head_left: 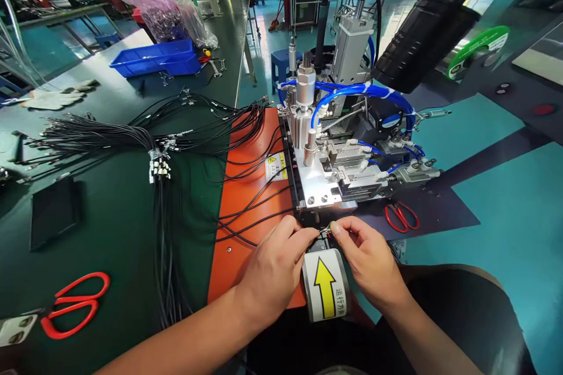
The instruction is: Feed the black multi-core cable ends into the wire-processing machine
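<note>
Just in front of the machine, my two hands meet over thin coloured wires. My left hand is closed, thumb and fingers pinching what appears to be a black cable where the wires come out. Pinched between the thumb and forefinger of my right hand are the wire ends. Below the hands sits a rounded cover with a yellow arrow label. An orange base plate lies to the left, with several black cables running across it.
Bundled black cables with metal connectors cover the green bench top. Red-handled scissors lie front left, another red-handled pair right of the machine. A dark flat box, a blue bin and a hanging black cylinder surround the work area.
</note>
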Available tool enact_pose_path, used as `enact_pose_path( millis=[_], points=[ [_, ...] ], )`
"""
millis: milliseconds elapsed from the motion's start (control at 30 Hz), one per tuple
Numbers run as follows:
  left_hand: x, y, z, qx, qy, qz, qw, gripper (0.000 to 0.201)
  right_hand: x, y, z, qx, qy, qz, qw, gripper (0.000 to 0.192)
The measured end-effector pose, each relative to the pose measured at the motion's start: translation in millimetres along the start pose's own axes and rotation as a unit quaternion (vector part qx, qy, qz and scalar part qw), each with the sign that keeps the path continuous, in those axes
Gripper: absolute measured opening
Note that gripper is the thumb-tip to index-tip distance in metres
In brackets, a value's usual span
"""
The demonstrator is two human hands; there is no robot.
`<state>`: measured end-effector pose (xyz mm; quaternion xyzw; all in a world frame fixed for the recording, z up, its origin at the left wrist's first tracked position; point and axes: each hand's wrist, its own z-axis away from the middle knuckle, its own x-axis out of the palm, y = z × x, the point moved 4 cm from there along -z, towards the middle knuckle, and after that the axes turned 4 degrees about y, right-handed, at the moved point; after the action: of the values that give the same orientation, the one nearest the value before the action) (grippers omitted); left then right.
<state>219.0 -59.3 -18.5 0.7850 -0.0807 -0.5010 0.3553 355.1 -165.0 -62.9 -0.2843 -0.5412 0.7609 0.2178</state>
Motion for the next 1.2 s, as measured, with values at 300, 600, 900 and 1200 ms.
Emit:
enact_pose_path(
  millis=[300, 600, 900, 1200],
  points=[
    [0.5, 1.9, -2.6, -0.003, -0.008, -0.024, 1.0, 0.026, 1.3, -1.7, -0.2, 0.011, 0.01, 0.009, 1.0, 0.038],
    [1.7, 0.6, -3.7, -0.008, -0.014, -0.022, 1.0, 0.026, 0.9, -7.0, -0.9, 0.005, 0.029, 0.046, 0.999, 0.037],
    [2.1, 1.1, -1.9, -0.004, -0.026, -0.05, 0.998, 0.026, 1.4, -4.0, -0.8, 0.014, 0.034, 0.045, 0.998, 0.039],
    [3.4, 1.4, -1.7, -0.005, -0.035, -0.084, 0.996, 0.025, 6.1, 1.6, 0.3, 0.0, 0.036, 0.021, 0.999, 0.039]
  ],
)
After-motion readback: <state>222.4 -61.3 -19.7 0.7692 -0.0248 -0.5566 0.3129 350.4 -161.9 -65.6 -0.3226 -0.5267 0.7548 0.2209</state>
